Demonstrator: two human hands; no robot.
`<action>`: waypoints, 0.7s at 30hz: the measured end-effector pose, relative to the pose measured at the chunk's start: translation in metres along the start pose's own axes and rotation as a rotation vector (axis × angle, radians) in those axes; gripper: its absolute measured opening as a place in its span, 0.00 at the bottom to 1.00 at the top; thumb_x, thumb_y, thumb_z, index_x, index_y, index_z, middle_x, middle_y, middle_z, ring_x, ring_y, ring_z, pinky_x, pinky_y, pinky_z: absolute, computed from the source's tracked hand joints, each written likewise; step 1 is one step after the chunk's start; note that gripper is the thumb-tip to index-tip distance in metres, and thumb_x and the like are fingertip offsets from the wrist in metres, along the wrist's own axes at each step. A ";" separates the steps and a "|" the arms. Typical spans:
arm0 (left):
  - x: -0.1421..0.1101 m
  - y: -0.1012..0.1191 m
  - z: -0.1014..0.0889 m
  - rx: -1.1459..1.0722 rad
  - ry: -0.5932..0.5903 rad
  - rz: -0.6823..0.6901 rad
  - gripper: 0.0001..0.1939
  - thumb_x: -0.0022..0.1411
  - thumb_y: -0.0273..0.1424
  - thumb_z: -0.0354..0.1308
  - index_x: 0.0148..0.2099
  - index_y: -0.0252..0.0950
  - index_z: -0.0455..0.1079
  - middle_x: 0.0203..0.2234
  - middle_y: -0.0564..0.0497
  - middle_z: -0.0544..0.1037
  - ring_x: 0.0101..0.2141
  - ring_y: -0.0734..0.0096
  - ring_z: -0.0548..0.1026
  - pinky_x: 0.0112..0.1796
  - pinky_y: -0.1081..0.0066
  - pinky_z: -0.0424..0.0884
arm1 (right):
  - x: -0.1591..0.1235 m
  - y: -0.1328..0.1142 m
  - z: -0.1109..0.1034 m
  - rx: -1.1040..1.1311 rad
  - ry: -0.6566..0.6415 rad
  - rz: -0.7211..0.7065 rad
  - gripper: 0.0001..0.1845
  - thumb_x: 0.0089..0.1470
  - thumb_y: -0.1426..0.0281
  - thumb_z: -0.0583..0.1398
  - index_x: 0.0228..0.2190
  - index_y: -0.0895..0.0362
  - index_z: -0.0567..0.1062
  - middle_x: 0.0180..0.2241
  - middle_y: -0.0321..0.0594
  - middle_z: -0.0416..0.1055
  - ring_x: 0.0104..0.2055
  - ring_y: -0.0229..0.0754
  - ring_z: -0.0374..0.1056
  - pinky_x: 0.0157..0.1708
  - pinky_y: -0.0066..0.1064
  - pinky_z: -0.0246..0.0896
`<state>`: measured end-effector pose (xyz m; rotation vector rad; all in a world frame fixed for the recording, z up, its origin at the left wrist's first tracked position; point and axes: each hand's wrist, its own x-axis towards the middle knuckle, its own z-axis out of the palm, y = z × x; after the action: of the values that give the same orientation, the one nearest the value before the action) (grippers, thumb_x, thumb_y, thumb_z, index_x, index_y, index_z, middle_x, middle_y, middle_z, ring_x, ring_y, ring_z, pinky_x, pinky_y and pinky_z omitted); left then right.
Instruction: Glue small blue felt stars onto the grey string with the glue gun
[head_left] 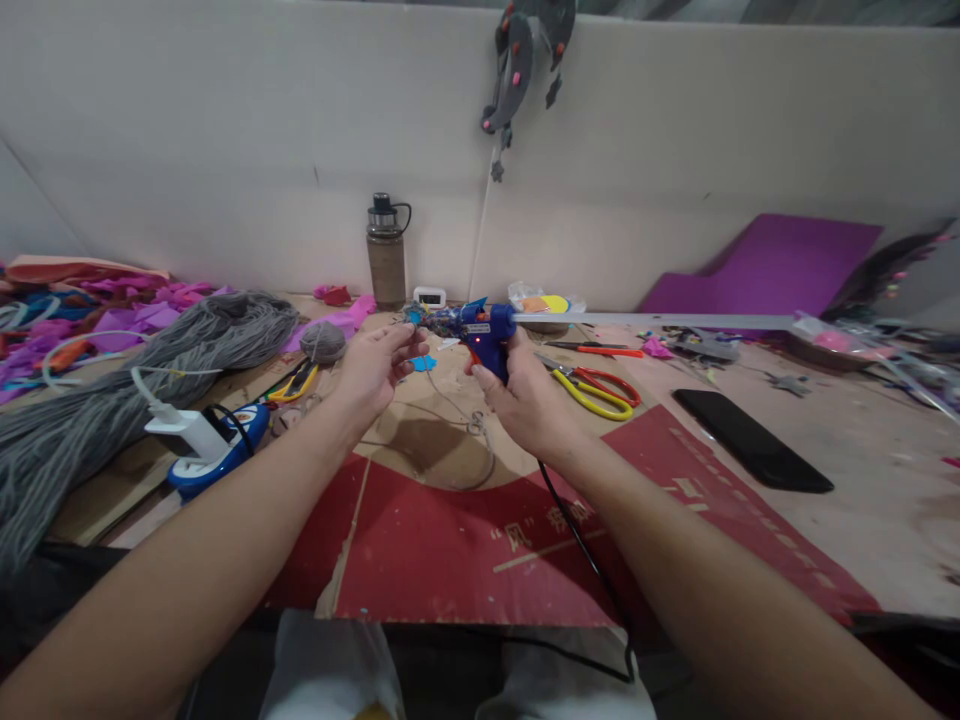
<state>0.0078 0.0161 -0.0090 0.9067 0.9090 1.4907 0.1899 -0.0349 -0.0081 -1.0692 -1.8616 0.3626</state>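
Observation:
My right hand (525, 400) is wrapped around the handle of a blue hot glue gun (489, 325), its small red light lit. A long whitish glue stick (652, 320) juts out of the gun's back to the right. The gun's nozzle end, crusted with tangled bits, points left at my left hand (384, 365). The left fingers are pinched together at a small blue piece (415, 317), partly hidden by the fingertips. Just below lies another flat blue piece (424, 364). A thin grey cord (491, 455) curls over the cardboard between my hands.
Grey yarn (225, 330) and a blue power strip (217, 465) lie left. A bottle (387, 260) stands behind. Right of my hands are red-and-yellow-handled pliers (604, 390) and a black phone (750, 438). Red-printed cardboard (450, 550) covers the front; the gun's black cable (574, 535) crosses it.

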 end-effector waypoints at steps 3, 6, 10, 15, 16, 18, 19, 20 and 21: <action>0.000 0.000 0.000 0.009 -0.005 0.003 0.04 0.58 0.25 0.59 0.30 0.31 0.73 0.26 0.49 0.80 0.23 0.81 0.76 0.19 0.84 0.62 | 0.000 0.000 0.000 -0.011 0.004 0.001 0.20 0.58 0.71 0.54 0.52 0.56 0.63 0.45 0.49 0.70 0.48 0.50 0.67 0.52 0.47 0.63; 0.000 0.000 0.000 0.011 -0.003 0.005 0.04 0.57 0.26 0.61 0.30 0.31 0.73 0.27 0.48 0.80 0.23 0.81 0.76 0.18 0.84 0.62 | 0.000 0.001 0.000 -0.012 0.011 -0.007 0.20 0.57 0.71 0.54 0.53 0.56 0.62 0.47 0.49 0.70 0.49 0.50 0.66 0.53 0.48 0.62; 0.000 0.000 0.000 0.006 0.005 -0.002 0.03 0.57 0.25 0.61 0.30 0.32 0.73 0.27 0.48 0.80 0.24 0.80 0.77 0.18 0.84 0.62 | 0.000 0.001 0.000 -0.019 0.020 0.006 0.20 0.57 0.71 0.54 0.52 0.56 0.62 0.46 0.48 0.70 0.50 0.50 0.66 0.54 0.47 0.62; 0.001 0.001 0.001 0.000 0.007 -0.006 0.03 0.57 0.25 0.60 0.30 0.32 0.73 0.26 0.48 0.80 0.23 0.79 0.77 0.18 0.84 0.63 | -0.001 -0.003 -0.001 -0.020 0.009 0.025 0.20 0.57 0.71 0.54 0.52 0.57 0.62 0.47 0.50 0.70 0.52 0.51 0.66 0.53 0.46 0.63; 0.001 0.001 0.001 -0.002 0.007 -0.009 0.04 0.57 0.25 0.60 0.30 0.32 0.73 0.26 0.49 0.80 0.23 0.79 0.77 0.18 0.84 0.63 | -0.001 -0.004 -0.001 -0.020 0.008 0.025 0.20 0.57 0.71 0.54 0.52 0.57 0.62 0.47 0.50 0.70 0.53 0.51 0.65 0.53 0.46 0.63; 0.002 0.001 0.001 -0.005 0.005 -0.011 0.04 0.58 0.24 0.60 0.30 0.32 0.73 0.26 0.49 0.80 0.23 0.79 0.77 0.18 0.84 0.63 | -0.001 -0.004 -0.002 -0.018 0.004 0.024 0.21 0.57 0.71 0.55 0.52 0.57 0.62 0.48 0.50 0.69 0.53 0.52 0.65 0.53 0.46 0.63; 0.002 0.001 0.000 -0.005 0.003 -0.013 0.04 0.58 0.24 0.60 0.30 0.32 0.73 0.26 0.49 0.80 0.23 0.79 0.77 0.18 0.84 0.63 | -0.001 -0.003 -0.002 -0.012 0.005 0.022 0.21 0.57 0.71 0.54 0.52 0.57 0.62 0.48 0.50 0.69 0.53 0.52 0.65 0.53 0.47 0.64; 0.002 0.001 0.000 -0.005 0.002 -0.015 0.04 0.58 0.24 0.59 0.30 0.32 0.73 0.26 0.49 0.80 0.23 0.79 0.77 0.18 0.83 0.63 | -0.001 -0.002 -0.001 0.000 0.010 0.019 0.20 0.57 0.71 0.54 0.52 0.57 0.62 0.48 0.50 0.69 0.53 0.52 0.65 0.52 0.47 0.65; 0.002 0.001 0.000 -0.007 0.004 -0.016 0.04 0.58 0.24 0.59 0.31 0.32 0.73 0.26 0.49 0.80 0.23 0.79 0.77 0.18 0.83 0.63 | -0.001 -0.001 -0.001 0.020 0.017 0.017 0.19 0.58 0.70 0.54 0.51 0.57 0.63 0.48 0.50 0.68 0.51 0.52 0.66 0.50 0.47 0.66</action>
<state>0.0074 0.0178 -0.0075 0.8900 0.9110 1.4816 0.1906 -0.0362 -0.0076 -1.0718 -1.8318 0.3799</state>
